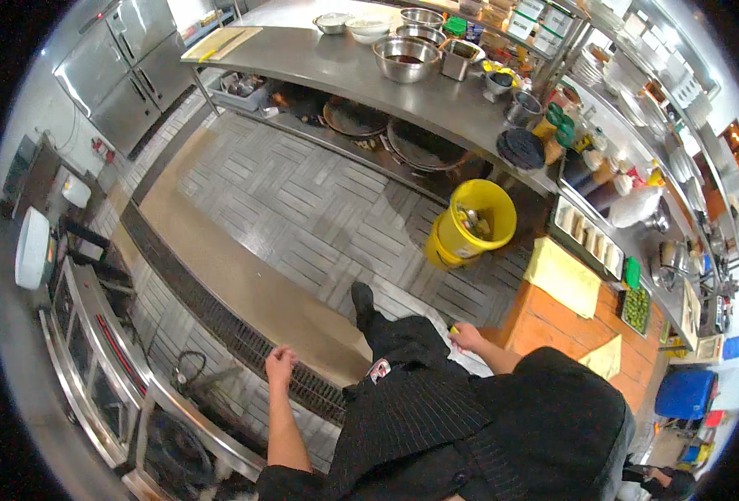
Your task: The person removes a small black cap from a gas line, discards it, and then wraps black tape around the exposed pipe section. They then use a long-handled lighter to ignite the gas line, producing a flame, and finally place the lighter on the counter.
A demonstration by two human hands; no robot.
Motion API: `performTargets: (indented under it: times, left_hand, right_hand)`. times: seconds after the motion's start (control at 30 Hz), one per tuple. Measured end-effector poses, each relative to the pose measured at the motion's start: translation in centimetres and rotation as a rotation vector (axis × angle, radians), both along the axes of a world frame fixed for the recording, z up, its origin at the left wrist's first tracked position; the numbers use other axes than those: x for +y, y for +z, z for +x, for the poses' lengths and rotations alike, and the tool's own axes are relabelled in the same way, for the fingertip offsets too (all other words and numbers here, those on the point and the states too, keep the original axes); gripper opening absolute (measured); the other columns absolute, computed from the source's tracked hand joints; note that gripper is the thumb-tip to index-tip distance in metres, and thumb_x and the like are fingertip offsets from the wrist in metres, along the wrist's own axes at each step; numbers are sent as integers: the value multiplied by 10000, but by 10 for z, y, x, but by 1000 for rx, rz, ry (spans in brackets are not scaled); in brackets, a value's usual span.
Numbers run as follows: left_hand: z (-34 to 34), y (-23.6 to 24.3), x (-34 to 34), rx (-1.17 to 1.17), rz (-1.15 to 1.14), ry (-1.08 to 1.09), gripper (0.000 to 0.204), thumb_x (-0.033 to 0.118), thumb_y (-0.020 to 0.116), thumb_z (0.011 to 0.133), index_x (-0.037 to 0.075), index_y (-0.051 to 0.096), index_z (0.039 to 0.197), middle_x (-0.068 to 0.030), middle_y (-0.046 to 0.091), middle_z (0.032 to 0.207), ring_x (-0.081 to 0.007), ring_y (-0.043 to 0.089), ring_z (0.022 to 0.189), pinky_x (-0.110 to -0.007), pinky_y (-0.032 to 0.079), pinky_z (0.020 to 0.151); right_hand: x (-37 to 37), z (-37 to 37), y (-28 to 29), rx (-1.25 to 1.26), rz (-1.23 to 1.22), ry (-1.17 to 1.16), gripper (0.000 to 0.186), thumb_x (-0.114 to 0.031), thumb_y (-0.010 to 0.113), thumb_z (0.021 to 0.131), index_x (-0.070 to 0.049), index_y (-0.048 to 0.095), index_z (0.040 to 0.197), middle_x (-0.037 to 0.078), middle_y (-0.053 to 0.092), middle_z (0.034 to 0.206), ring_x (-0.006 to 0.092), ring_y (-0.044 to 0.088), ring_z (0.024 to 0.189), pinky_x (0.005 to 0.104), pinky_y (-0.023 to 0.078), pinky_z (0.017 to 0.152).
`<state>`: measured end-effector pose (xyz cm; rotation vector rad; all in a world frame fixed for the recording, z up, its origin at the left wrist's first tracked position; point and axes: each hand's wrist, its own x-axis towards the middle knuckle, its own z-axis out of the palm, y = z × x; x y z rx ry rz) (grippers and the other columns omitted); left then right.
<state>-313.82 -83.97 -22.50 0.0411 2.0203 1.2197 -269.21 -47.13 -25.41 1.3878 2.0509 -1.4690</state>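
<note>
My left hand (281, 365) hangs over the floor beside the dark drain grate (219, 280). Its fingers are loosely curled, and nothing shows in them. Near the corner of the orange-brown wooden worktop (529, 326), my right hand (469, 337) is closed. A small yellow-green thing (453, 330) pokes out of its fingers; the rest is hidden by the hand, so its kind is unclear. Neither hand touches the worktop. A yellow cloth (565, 278) is spread on the worktop, and a second yellow cloth (603, 357) lies nearer to me.
A yellow bucket (474, 219) with scraps inside stands on the tiled floor ahead. Beyond it runs a long steel counter (319, 63) bearing metal bowls (405, 60). Ovens with glass doors (94, 359) line the left. A tray of green pieces (635, 310) sits at the worktop's right edge.
</note>
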Motion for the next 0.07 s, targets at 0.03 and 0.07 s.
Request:
performTargets:
  times: [0.03, 0.07]
  left_hand:
    - [-20, -9, 8, 17, -51, -88, 347, 174, 699, 941, 11, 629, 1240, -100, 734, 964, -183, 716, 808, -280, 540, 690]
    - [-33, -19, 9, -12, -161, -148, 407, 219, 736, 931, 29, 622, 1272, -97, 740, 947, -185, 716, 804, -274, 538, 684]
  right_hand:
    - [5, -12, -8, 74, -98, -51, 180, -201, 713, 914, -25, 676, 904, 87, 671, 657, 197, 640, 518, 363, 525, 512]
    - [22, -36, -19, 84, -105, -43, 180, -201, 713, 914, -25, 676, 904, 87, 671, 657, 197, 640, 518, 363, 525, 512]
